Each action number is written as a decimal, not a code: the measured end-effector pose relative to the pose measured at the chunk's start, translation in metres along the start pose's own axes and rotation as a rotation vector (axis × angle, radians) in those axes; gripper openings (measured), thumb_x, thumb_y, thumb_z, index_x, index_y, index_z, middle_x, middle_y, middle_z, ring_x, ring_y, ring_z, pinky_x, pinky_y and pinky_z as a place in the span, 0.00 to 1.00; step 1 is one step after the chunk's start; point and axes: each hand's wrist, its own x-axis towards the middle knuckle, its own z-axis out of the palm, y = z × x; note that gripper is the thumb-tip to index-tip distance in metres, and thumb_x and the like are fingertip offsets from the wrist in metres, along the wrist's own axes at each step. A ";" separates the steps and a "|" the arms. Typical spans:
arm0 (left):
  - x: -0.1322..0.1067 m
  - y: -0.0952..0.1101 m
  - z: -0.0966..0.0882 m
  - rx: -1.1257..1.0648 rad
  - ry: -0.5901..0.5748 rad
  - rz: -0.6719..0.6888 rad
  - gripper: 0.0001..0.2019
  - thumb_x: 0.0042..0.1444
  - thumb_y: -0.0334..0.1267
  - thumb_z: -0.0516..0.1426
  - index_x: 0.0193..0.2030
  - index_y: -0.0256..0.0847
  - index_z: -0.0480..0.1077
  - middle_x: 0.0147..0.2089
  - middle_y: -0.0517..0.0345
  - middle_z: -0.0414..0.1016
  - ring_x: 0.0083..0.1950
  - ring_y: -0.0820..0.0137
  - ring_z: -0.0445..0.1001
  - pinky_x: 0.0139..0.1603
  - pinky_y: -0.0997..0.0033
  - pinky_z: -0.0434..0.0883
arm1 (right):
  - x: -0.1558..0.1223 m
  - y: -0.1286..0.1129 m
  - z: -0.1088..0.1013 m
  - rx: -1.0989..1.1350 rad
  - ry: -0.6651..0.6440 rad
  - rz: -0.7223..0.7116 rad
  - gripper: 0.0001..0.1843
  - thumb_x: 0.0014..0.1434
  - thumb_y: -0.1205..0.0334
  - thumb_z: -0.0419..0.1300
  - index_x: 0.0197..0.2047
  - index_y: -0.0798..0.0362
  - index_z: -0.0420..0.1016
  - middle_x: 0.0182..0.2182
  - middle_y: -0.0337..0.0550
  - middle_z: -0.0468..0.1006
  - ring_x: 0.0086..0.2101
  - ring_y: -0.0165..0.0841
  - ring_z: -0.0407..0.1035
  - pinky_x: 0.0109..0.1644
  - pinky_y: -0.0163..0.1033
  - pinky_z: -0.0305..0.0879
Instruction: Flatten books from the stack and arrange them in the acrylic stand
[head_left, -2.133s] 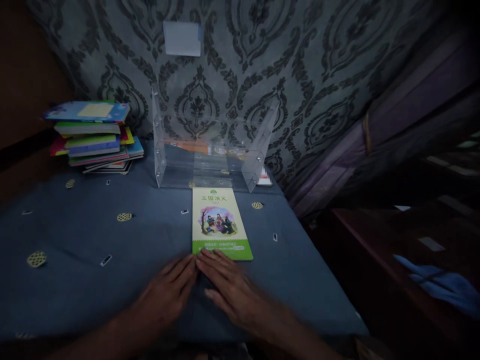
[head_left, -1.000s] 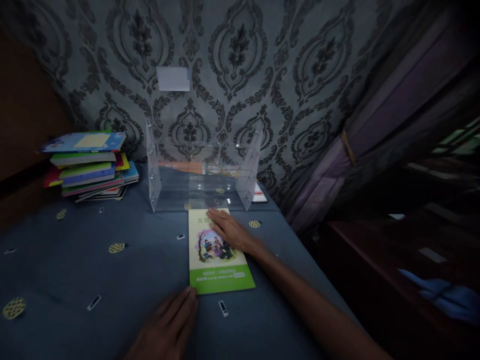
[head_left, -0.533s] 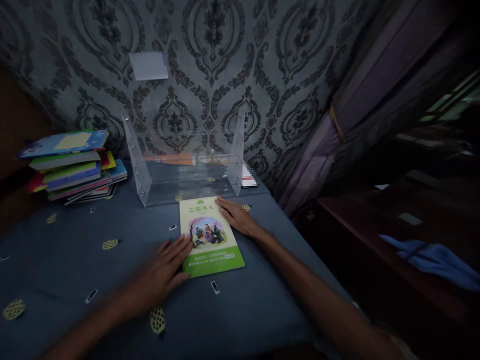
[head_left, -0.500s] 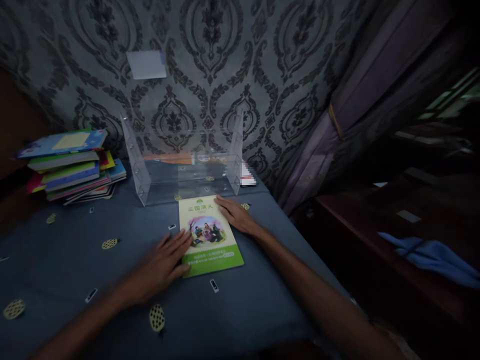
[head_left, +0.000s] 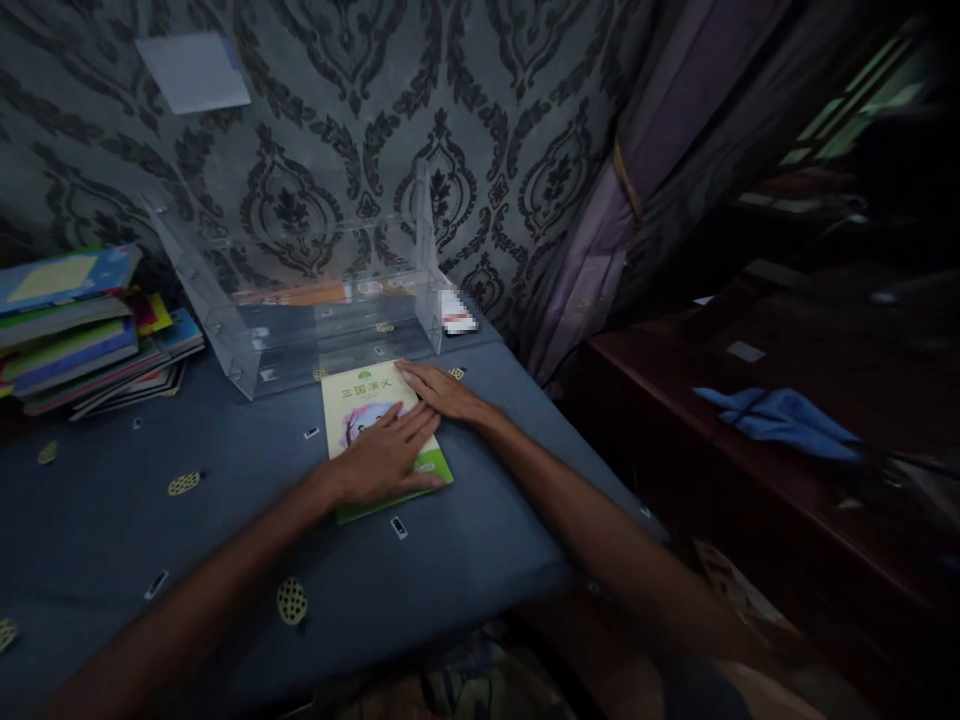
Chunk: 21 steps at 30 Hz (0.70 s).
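Observation:
A green and yellow picture book (head_left: 358,394) lies flat on the blue tablecloth (head_left: 225,520), just in front of a clear acrylic book stand (head_left: 300,290). My left hand (head_left: 386,455) rests flat on the book's cover with fingers stretched out. My right hand (head_left: 439,388) lies flat at the book's upper right corner, fingers extended and touching its edge. Neither hand holds anything.
A stack of colourful books (head_left: 75,330) sits at the left by the patterned wall. A purple curtain (head_left: 600,200) hangs at the right. Beyond the table's right edge stands a dark wooden surface with a blue cloth (head_left: 776,418). A white paper (head_left: 191,70) is stuck on the wall.
My left hand has slid from the book's lower left edge onto its cover. My right hand stays at the top right corner. The view has swung to the right.

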 end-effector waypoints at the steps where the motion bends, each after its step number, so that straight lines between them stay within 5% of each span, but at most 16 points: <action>1: -0.003 0.011 0.001 -0.007 0.004 0.043 0.43 0.64 0.65 0.40 0.74 0.32 0.41 0.76 0.40 0.41 0.77 0.59 0.37 0.74 0.54 0.34 | 0.000 -0.001 0.000 0.000 0.000 -0.001 0.26 0.71 0.54 0.43 0.64 0.58 0.66 0.64 0.52 0.67 0.64 0.38 0.61 0.69 0.49 0.54; 6: -0.019 0.044 0.006 -0.050 0.008 0.135 0.41 0.65 0.63 0.42 0.74 0.34 0.40 0.76 0.41 0.42 0.77 0.61 0.38 0.75 0.55 0.39 | -0.003 -0.007 0.000 -0.044 0.017 -0.038 0.26 0.71 0.55 0.44 0.63 0.58 0.68 0.63 0.53 0.68 0.64 0.39 0.61 0.68 0.49 0.56; 12: -0.027 0.044 0.004 -0.144 0.110 0.122 0.31 0.69 0.54 0.45 0.73 0.42 0.48 0.74 0.50 0.52 0.75 0.64 0.49 0.74 0.55 0.46 | -0.008 -0.009 0.004 -0.165 0.054 -0.052 0.23 0.70 0.57 0.47 0.63 0.56 0.68 0.64 0.53 0.67 0.64 0.39 0.61 0.68 0.49 0.56; 15: -0.036 0.020 0.008 -0.153 0.352 -0.084 0.25 0.70 0.48 0.45 0.71 0.44 0.54 0.71 0.50 0.59 0.73 0.64 0.55 0.73 0.54 0.50 | -0.010 -0.010 0.005 -0.213 0.036 -0.045 0.23 0.69 0.60 0.49 0.63 0.57 0.67 0.64 0.55 0.67 0.64 0.40 0.60 0.67 0.49 0.56; 18: -0.048 -0.019 0.016 -0.150 0.618 -0.445 0.27 0.69 0.51 0.45 0.68 0.38 0.58 0.70 0.42 0.60 0.73 0.57 0.54 0.71 0.49 0.55 | -0.014 -0.016 0.002 -0.264 0.038 -0.023 0.22 0.68 0.61 0.51 0.62 0.55 0.68 0.62 0.53 0.69 0.62 0.40 0.62 0.66 0.49 0.58; 21: -0.059 -0.053 0.026 -0.226 0.662 -0.679 0.32 0.66 0.55 0.45 0.68 0.32 0.58 0.69 0.36 0.60 0.73 0.49 0.52 0.70 0.43 0.54 | -0.017 -0.028 -0.003 -0.328 0.037 0.027 0.20 0.67 0.61 0.53 0.60 0.56 0.71 0.54 0.54 0.75 0.55 0.41 0.67 0.61 0.48 0.62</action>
